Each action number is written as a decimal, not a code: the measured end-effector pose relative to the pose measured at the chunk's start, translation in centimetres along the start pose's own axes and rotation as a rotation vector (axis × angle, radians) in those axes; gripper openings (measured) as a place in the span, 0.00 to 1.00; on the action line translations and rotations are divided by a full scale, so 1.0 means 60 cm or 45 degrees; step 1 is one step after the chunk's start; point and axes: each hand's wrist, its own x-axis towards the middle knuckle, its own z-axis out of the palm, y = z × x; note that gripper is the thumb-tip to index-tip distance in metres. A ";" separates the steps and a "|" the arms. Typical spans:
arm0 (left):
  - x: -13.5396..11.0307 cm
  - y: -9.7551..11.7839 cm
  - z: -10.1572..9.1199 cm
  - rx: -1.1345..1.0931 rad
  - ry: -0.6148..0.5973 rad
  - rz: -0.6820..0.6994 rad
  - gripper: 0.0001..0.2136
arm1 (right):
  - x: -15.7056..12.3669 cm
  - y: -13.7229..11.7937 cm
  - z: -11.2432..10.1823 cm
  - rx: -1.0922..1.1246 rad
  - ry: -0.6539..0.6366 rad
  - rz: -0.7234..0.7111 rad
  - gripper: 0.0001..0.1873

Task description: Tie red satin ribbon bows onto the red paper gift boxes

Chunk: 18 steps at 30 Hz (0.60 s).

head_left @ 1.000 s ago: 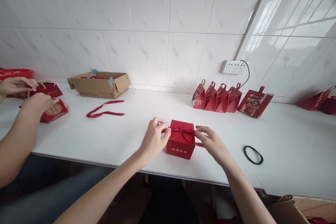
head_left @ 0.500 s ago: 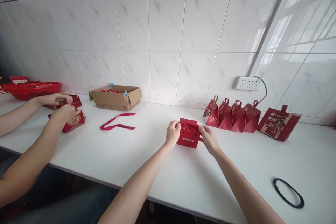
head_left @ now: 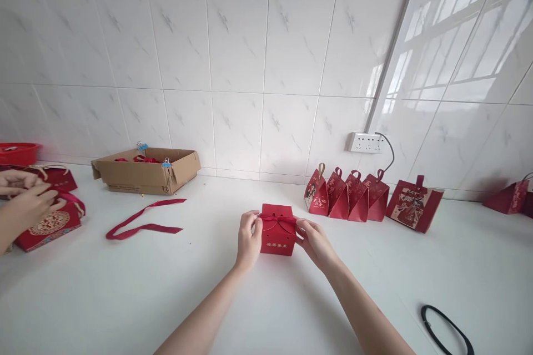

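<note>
Red box: the small red box (head_left: 276,248) stands upright on the white table (head_left: 104,299), between the person's two hands, with gold characters on its front.
Ribbon: a dark red ribbon (head_left: 278,221) runs across the top of the red box, over its curved flaps.
Left hand: the left hand (head_left: 250,239) is at the box's left upper edge, thumb and fingers pinching the ribbon's left end.
Right hand: the right hand (head_left: 313,237) is at the right upper edge, thumb and forefinger pinching the ribbon's other end, the remaining fingers bent beside the box.
Loose ribbon: a length of red loose ribbon (head_left: 160,228) lies folded in a bend on the table, left of the red box and well apart from it.
Cardboard tray: an open cardboard tray (head_left: 135,178) sits near the wall (head_left: 237,39), red material inside, with a blue clip (head_left: 166,162) on its front rim.
Gift bags: four pointed red gift bags (head_left: 338,202) stand in a row behind the right hand, near the wall.
Wider bag: a wider red bag (head_left: 408,208) with a printed picture leans just to their right.
Black loop: a black loop (head_left: 469,345) lies at the lower right, partly out of view.
Socket strip: a white socket strip (head_left: 366,143) is on the wall above the bags, a dark cable (head_left: 392,155) curving down from it.
Co-worker: at the left edge, a co-worker's hand (head_left: 35,209) is over a patterned red box (head_left: 54,228); its exact grip is too blurred to tell.
Basin: a red basin (head_left: 19,155) stands behind it.
</note>
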 end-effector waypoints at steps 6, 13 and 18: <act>-0.015 -0.005 -0.004 0.058 0.007 0.151 0.09 | -0.014 0.001 0.003 -0.005 0.010 -0.065 0.15; -0.016 0.009 -0.014 0.406 0.186 0.253 0.08 | -0.026 0.004 0.014 -0.198 0.124 -0.034 0.15; -0.024 0.037 -0.027 0.388 -0.063 0.142 0.08 | -0.038 -0.006 0.018 -0.394 0.172 0.018 0.14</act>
